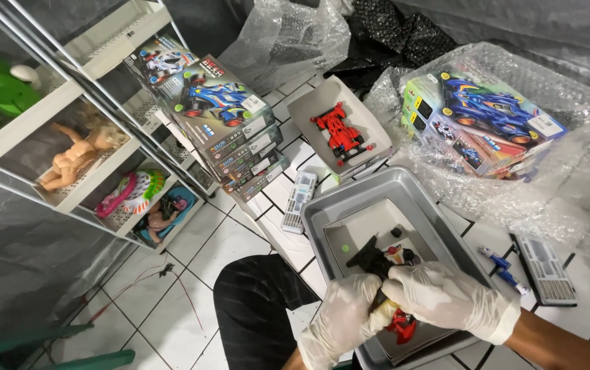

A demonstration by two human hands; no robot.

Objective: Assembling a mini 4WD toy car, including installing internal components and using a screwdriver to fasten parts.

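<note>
Both gloved hands meet over the near end of the grey tray [322, 219], so loose bits would drop inside it. The left hand [339, 318] and right hand [445, 298] each grip the small black toy car frame [371, 262]. A red piece [402, 327] lies under them.

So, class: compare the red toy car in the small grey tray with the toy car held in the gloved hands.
The red toy car looks fully assembled, wheels down; the held toy car is black and red, apparently unfinished. The red one lies untouched in a small grey tray; the other is gripped by the left hand and right hand. Both are small racers.
</note>
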